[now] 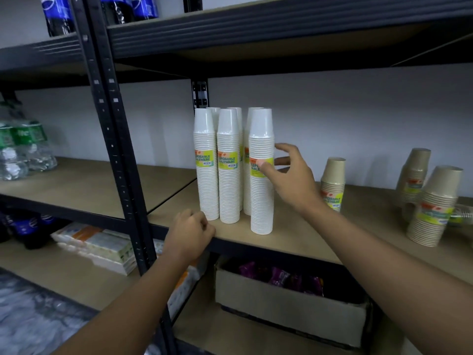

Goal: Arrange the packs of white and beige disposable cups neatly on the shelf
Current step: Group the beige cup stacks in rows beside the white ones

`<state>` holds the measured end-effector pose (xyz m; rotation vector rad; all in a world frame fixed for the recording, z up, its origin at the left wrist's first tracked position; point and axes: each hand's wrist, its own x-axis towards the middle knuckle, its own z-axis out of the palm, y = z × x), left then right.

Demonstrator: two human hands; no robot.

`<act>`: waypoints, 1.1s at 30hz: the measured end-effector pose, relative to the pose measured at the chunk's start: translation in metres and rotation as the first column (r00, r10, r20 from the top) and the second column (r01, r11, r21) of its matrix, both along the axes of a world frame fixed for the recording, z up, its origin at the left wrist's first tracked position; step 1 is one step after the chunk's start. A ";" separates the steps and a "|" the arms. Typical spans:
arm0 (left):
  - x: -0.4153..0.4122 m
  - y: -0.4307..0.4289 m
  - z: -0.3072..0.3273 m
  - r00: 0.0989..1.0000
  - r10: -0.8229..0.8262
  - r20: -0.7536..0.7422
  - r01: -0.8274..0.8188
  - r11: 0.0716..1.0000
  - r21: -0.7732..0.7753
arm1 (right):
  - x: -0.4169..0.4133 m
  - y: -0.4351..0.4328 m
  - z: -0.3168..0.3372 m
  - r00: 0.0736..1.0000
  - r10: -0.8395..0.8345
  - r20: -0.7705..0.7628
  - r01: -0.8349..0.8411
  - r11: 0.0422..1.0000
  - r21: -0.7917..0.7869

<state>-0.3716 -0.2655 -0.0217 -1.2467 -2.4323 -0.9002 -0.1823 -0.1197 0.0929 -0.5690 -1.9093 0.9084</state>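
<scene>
Several tall packs of white disposable cups stand upright in a cluster on the middle shelf board [302, 234]. The front right white pack [261, 201] stands a little forward of the others. My right hand [289, 175] is at its right side, fingers spread, thumb touching its yellow label. My left hand [190, 233] rests curled on the shelf's front edge, just left of the front left white pack [206, 190]. One beige cup pack [332, 184] stands upright to the right. Two more beige packs [432, 211] lean together at the far right.
A black upright post [120, 160] divides the shelving on the left. Water bottles [20, 152] sit on the left bay. Soda bottles [58, 14] stand on the top shelf. Below are a cardboard box [286, 301] with purple packets and flat white packages [99, 248].
</scene>
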 end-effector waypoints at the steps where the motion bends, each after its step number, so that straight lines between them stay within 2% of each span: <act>1: -0.003 0.000 0.000 1.000 -0.001 0.003 0.001 1.000 0.006 | 0.000 0.000 -0.009 1.000 0.001 0.017 -0.001 1.000 -0.008; 7: -0.016 -0.002 -0.001 1.000 0.015 -0.018 -0.015 1.000 0.005 | 0.000 0.002 -0.052 0.998 0.010 0.055 -0.007 0.999 -0.052; 13: -0.028 0.000 -0.005 0.999 0.036 -0.039 -0.035 0.999 0.023 | 0.003 0.003 -0.078 0.984 0.018 0.175 -0.007 0.998 -0.062; 33: -0.020 0.000 -0.009 0.995 0.099 -0.013 -0.099 0.995 -0.010 | -0.023 -0.002 -0.093 0.986 -0.048 0.161 0.058 0.997 -0.058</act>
